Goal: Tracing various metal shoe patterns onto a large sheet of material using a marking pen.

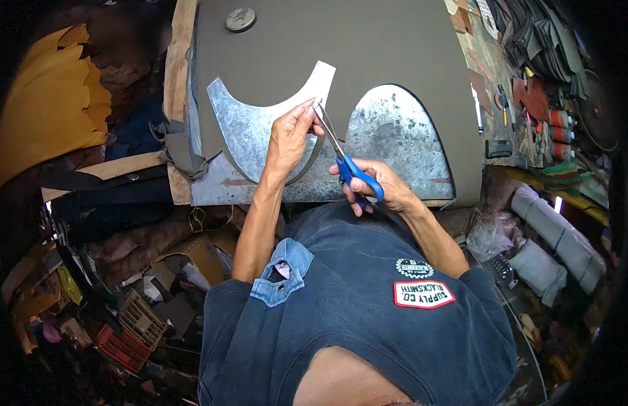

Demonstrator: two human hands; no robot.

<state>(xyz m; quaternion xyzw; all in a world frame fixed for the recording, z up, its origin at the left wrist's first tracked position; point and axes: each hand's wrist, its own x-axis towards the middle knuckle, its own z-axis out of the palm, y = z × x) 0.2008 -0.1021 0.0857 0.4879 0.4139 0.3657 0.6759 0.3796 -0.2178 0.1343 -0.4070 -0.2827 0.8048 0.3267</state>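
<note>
My right hand (385, 184) grips blue-handled scissors (361, 177) by their loops, blades pointing up and away from me. The tips meet the pinched fingers of my left hand (293, 135); whatever those fingers hold is too small to make out. Beneath lies a dark grey-brown sheet (388, 44) with two shapes cut from it. One opening is crescent-like, under my left hand; the other is domed, to the right of the scissors. Mottled silvery metal (398, 139) shows through the domed one. Brighter white fills the crescent's right arm, perhaps glare.
A round metal disc (240, 19) rests on the sheet at the far left. At right, a cluttered board (493, 81) carries tools, scraps and red containers (561, 134). Yellow hide (53, 108) hangs at left. Crates (124, 345) and wrapped rolls (557, 227) lie lower down.
</note>
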